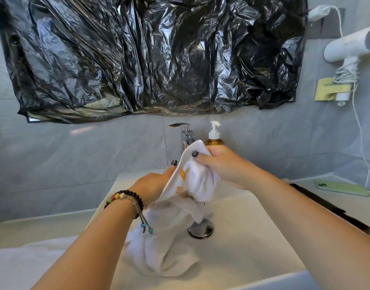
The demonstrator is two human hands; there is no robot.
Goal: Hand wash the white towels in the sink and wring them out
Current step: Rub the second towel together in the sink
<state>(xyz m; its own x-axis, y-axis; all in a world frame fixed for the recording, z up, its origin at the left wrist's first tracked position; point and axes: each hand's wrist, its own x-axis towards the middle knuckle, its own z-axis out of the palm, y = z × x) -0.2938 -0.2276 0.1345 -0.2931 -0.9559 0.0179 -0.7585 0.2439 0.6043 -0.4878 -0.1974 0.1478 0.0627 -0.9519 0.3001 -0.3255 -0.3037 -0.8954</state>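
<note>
A white towel [192, 181] with orange embroidery hangs over the white sink [253, 237], its lower part bunched on the basin floor beside the chrome drain [200, 229]. My right hand [223, 166] grips the towel's top corner just in front of the faucet [185, 132]. My left hand [154, 185], with beaded bracelets on the wrist, holds the towel's left edge a little lower. Another white towel [23, 266] lies on the counter at the lower left.
An amber soap pump bottle [214, 136] stands right of the faucet. A green phone [343, 188] lies on the counter at the right. A white hair dryer [351, 47] hangs on the right wall. Black plastic sheeting [154, 55] covers the mirror.
</note>
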